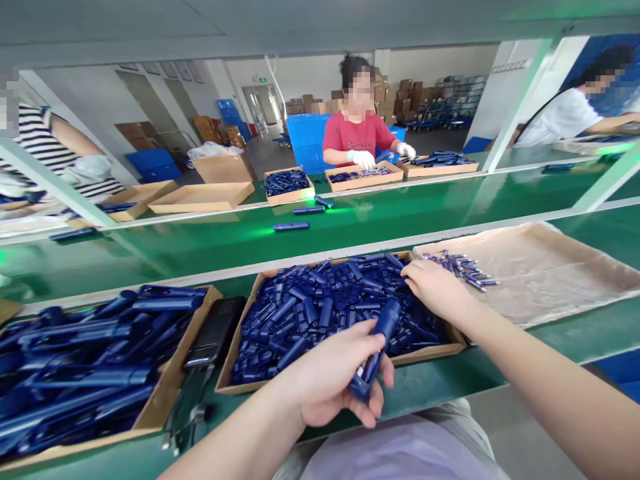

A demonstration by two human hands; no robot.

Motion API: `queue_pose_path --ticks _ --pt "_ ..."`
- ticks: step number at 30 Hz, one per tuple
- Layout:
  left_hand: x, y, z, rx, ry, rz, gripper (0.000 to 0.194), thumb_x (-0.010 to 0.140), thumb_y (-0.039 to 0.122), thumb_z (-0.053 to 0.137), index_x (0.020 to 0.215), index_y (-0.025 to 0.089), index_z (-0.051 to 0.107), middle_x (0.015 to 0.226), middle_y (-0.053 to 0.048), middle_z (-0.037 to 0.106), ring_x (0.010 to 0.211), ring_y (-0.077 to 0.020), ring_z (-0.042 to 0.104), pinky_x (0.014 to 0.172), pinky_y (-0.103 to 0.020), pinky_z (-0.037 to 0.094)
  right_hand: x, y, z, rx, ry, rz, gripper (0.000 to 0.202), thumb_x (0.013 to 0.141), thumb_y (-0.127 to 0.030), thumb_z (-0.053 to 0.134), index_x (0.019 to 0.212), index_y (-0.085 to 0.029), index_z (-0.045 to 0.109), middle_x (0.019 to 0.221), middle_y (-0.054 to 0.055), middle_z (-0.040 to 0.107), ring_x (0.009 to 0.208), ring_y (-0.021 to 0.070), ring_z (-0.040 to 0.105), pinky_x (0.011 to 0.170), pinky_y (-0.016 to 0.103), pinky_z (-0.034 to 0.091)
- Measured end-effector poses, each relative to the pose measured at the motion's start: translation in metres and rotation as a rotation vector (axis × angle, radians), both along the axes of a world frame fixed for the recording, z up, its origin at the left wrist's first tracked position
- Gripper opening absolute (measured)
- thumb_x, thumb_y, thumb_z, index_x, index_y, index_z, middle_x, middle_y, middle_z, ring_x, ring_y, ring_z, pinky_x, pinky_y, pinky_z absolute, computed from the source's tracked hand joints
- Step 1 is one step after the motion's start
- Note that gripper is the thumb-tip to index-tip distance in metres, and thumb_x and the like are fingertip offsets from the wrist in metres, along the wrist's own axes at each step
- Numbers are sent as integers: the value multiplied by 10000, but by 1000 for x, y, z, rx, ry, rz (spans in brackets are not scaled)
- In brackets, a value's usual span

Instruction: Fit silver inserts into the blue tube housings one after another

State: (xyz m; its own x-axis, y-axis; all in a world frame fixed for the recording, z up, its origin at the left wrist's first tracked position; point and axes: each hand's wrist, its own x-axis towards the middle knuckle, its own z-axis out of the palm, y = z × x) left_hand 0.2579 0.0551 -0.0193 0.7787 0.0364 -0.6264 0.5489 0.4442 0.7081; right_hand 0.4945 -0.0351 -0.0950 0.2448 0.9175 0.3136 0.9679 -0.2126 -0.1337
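Observation:
My left hand [333, 380] grips a dark blue plastic tube part [376, 349] over the front edge of the bench, its lower end pointing toward me. My right hand [434, 287] reaches palm down into the right end of a shallow cardboard tray [230, 353] full of several small blue plastic pieces [320, 307]; whether its fingers hold a piece is hidden. A small heap of thin metallic-blue pieces [465, 267] lies just right of that hand on a plastic-covered board [545, 267].
A cardboard tray of long blue tubes [90, 353] sits at the left, with a black phone-like device [216, 331] between the trays. Behind runs a green conveyor belt [380, 213] with loose blue parts [291, 226]. A person in red with white gloves [363, 159] works opposite; others stand at both sides.

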Motion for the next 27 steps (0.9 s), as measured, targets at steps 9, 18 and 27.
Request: queue_pose_path --ticks 9,18,27 --pt "-29 -1 17 1245 27 -304 465 932 371 443 1386 281 483 1134 -108 615 878 -248 628 828 -390 495 -37 -48 13 456 268 24 140 949 -215 548 1054 -213 640 1056 21 634 974 125 613 889 234 474" --pt "-6 14 21 502 -41 -104 275 926 422 508 1056 187 567 662 33 489 533 -97 420 554 -238 334 -51 -69 12 471 392 21 152 958 -221 545 1085 -251 623 1072 -6 620 1025 101 581 914 209 447" --pt "11 5 11 32 -93 120 112 886 226 569 871 142 496 805 -19 500 549 -55 393 480 -201 224 -63 -72 11 473 473 39 157 956 -215 544 1082 -249 631 1057 -9 627 992 83 600 893 182 464"
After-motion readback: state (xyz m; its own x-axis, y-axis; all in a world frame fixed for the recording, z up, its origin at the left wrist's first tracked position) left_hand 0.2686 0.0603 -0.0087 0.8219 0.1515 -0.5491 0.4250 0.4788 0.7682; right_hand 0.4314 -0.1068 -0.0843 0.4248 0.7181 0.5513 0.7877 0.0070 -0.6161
